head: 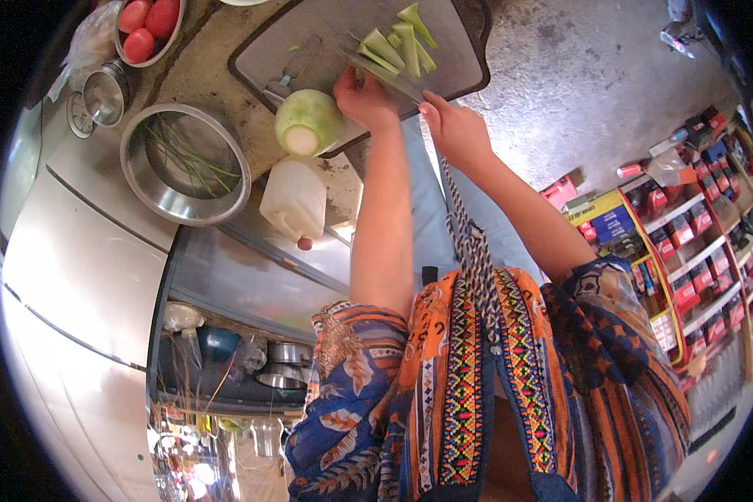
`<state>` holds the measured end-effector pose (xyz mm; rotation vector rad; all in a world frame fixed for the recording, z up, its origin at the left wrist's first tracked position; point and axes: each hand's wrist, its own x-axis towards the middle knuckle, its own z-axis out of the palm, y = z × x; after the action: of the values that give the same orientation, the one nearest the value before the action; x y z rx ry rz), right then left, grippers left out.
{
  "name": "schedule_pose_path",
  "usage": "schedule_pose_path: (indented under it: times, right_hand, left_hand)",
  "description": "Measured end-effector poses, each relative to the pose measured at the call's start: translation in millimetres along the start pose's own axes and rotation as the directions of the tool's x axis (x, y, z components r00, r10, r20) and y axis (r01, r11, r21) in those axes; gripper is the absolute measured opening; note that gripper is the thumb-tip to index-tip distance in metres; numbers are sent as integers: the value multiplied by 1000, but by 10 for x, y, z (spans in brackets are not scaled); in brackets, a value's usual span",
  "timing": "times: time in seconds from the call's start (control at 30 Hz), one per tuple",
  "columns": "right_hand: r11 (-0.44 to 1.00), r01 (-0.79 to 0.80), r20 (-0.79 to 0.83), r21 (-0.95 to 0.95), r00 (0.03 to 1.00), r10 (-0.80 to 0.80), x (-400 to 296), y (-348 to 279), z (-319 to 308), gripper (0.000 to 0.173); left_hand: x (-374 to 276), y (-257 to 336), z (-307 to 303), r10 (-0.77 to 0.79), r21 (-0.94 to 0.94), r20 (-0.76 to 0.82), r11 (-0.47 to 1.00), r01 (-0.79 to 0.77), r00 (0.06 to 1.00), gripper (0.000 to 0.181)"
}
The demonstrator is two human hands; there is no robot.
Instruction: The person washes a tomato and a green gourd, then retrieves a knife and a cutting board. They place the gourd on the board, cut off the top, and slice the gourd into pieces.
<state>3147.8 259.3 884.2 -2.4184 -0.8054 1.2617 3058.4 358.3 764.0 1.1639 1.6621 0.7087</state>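
Note:
My right hand (458, 128) grips a knife (392, 75), its blade blurred and slanting up to the left across the cutting board (276, 47). Beside the blade is my left hand (367, 100), fingers curled; whether it pinches a piece or the blade cannot be made out. Beyond the knife, several pale green cut vegetable wedges (406, 47) lie in a loose pile on the grey, dark-rimmed board. Just left of my left hand rests a round, pale green gourd-like vegetable (307, 122) with a flat cut end facing me. A small utensil (279, 86) lies partly behind it.
Left of the board stands a steel basin (238, 194) with thin green stalks (188, 157). Near it are a white plastic jug (293, 197), metal cups (105, 95) and a bowl (177, 34) of red produce (139, 45). Shelves with red packages (684, 292) stand at right.

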Motion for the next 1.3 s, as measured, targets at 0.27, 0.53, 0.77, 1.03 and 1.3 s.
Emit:
schedule_pose_path:
  times: [0.27, 0.53, 0.77, 1.03, 1.3]
  right_hand:
    - [987, 62, -68, 149, 996, -52, 208, 32, 154, 45]
    - [937, 7, -48, 349, 999, 10, 161, -18, 36, 48]
    - [942, -85, 75, 323, 995, 64, -9, 96, 38, 48]
    - [940, -61, 0, 334, 998, 64, -268, 181, 107, 44]
    - [892, -158, 47, 424, 987, 153, -487, 451, 215, 51]
  left_hand:
    - [21, 227, -77, 13, -102, 50, 995, -8, 999, 29]
    - [80, 536, -123, 259, 391, 124, 874, -287, 958, 31]
    - [49, 298, -169, 190, 113, 79, 974, -199, 979, 29]
    - [-142, 498, -30, 219, 373, 26, 903, -212, 975, 35]
    - [-219, 654, -33, 203, 401, 89, 889, -222, 975, 33]
